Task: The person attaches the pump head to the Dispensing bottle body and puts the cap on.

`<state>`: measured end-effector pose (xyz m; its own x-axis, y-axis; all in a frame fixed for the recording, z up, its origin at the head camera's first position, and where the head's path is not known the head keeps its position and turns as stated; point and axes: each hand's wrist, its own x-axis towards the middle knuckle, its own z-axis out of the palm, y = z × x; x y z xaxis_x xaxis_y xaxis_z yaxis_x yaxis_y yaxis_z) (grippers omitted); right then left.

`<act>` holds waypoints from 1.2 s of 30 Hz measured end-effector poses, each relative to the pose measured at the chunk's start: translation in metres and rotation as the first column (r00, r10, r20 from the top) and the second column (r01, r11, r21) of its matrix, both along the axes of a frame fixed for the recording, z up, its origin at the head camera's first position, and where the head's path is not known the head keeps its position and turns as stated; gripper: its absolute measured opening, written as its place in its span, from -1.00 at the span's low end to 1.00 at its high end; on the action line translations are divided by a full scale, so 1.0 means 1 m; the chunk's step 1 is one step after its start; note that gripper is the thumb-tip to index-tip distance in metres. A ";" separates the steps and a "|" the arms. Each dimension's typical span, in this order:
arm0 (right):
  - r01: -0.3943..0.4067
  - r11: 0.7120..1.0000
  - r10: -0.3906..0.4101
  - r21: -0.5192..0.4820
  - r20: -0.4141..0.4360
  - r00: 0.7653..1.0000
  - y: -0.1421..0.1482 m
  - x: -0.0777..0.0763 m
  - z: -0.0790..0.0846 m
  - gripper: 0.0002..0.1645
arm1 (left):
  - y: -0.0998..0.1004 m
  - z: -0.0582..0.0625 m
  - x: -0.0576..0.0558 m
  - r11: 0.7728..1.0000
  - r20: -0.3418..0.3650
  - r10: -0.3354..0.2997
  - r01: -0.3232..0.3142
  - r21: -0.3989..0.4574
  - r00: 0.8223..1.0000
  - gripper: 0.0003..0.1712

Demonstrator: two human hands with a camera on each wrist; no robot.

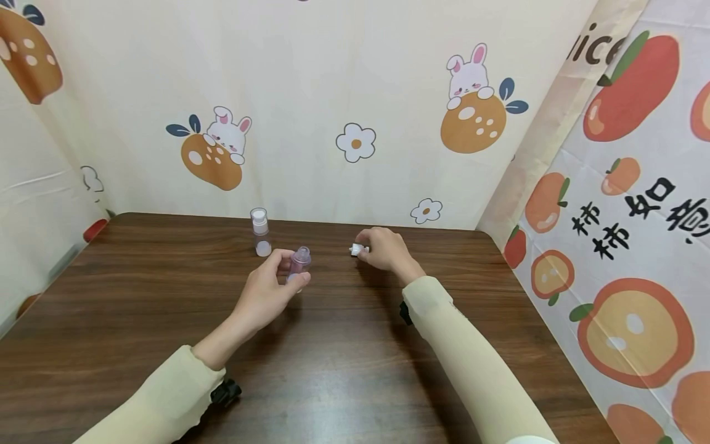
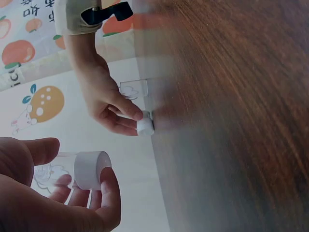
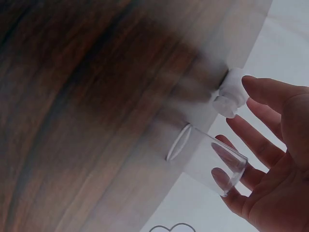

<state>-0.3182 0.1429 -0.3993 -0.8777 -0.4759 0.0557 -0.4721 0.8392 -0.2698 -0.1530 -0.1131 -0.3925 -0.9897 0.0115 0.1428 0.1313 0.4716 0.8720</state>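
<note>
My left hand (image 1: pixel 266 287) grips a small clear bottle (image 1: pixel 300 260) with a white base (image 2: pixel 91 170); its threaded neck is uncovered and points up. To the right, the thumb and fingers of my right hand (image 1: pixel 384 248) pinch a small white pump head (image 3: pixel 231 92) low over the table. Beside that hand's lower fingers is a clear cap (image 3: pixel 207 159), its open rim toward the tabletop; I cannot tell whether those fingers hold it. In the head view the right hand hides this cap.
A second small bottle (image 1: pixel 261 233), with a white pump under a clear cap, stands upright at the back, left of my left hand. The brown wooden table (image 1: pixel 333 376) ends at a patterned curtain (image 1: pixel 310 80) behind and another printed sheet (image 1: pixel 627 246) on the right.
</note>
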 end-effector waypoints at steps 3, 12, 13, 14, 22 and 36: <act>0.017 1.000 -0.017 0.022 -0.004 1.000 -0.001 -0.001 -0.004 -0.66 | 0.000 -0.002 0.000 1.000 -0.001 -0.002 0.002 0.005 1.000 -0.53; 0.050 0.996 -0.048 0.073 -0.029 0.998 -0.002 -0.002 -0.012 -0.66 | 0.003 -0.001 0.001 1.000 -0.005 0.013 -0.013 0.008 1.000 -0.53; 0.049 0.996 -0.047 0.080 -0.032 0.998 -0.002 -0.002 -0.012 -0.66 | 0.003 0.000 0.002 1.000 -0.006 0.013 -0.013 0.006 1.000 -0.53; 0.049 0.995 -0.046 0.085 -0.035 0.998 -0.003 -0.002 -0.013 -0.66 | 0.003 0.000 0.002 1.000 -0.006 0.014 -0.014 0.006 1.000 -0.53; 0.045 0.995 -0.040 0.090 -0.059 0.997 -0.002 -0.003 -0.013 -0.69 | 0.004 0.001 0.003 1.000 -0.017 0.017 -0.017 0.019 1.000 -0.53; 0.002 0.999 -0.005 -0.038 -0.056 0.998 -0.004 0.014 0.010 -0.67 | 0.002 -0.001 0.000 0.999 -0.006 0.032 -0.032 0.029 0.999 -0.52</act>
